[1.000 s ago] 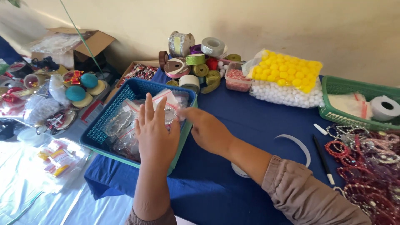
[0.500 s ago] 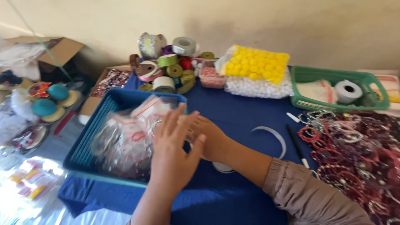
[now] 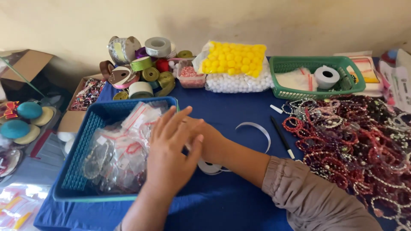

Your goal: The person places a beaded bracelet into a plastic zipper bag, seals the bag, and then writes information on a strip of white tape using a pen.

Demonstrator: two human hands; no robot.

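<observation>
**Both hands at the edge of the blue basket, sorting the little bracelet bags**

So here's where we are. Our left hand is flat and wide open, fingers spread, hovering over or resting on the right edge of the blue plastic basket. It isn't gripping anything we can see. Our right hand is tucked just behind it, mostly hidden, so we can't tell how open it is or whether it's got hold of something.

The small clear zip bags with bracelets inside are piled in that basket, directly under and to the left of the left hand. Looks to us like we're in the middle of packing or arranging those bags, with the hands meeting at the basket's near corner.

Just right of the hands, on the blue tablecloth, there's a loose curl of white ribbon and a black pen. Further right sits the big heap of beaded bracelets. Beyond the hands: ribbon spools, a bag of yellow and white balls, and a green basket holding a white tape roll.

Our guess for the next move: it needs a clean pinch on one thin, slippery bag without dragging its neighbours along, so slow fingertips rather than a flat palm.
</observation>
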